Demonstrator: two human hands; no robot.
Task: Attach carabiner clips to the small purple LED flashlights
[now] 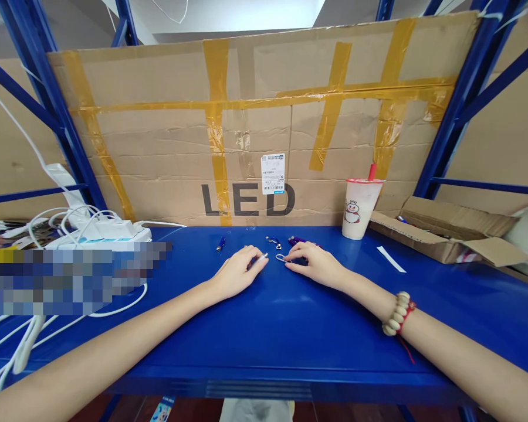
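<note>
My left hand (pixel 240 271) rests over the middle of the blue shelf, its thumb and fingers closed on a small whitish, shiny piece (pixel 264 256) too small to name. Facing it, my right hand (pixel 319 264) pinches a thin pale loop (pixel 280 257) that looks like a bit of cord. The two held things are close but apart. Just beyond the hands lies a small blue piece with a metal clasp (pixel 273 241). A dark purple pen-like thing (pixel 295 240) is partly hidden behind my right hand. A short blue pen-like piece (pixel 220 244) lies beyond my left hand.
A cup with a red straw (pixel 361 211) stands back right, beside an open cardboard box (pixel 440 240). A white strip (pixel 391 259) lies before them. White cables and a power strip (pixel 114 234) crowd the left. Taped cardboard (pixel 167 158) closes off the back of the shelf (pixel 264 340).
</note>
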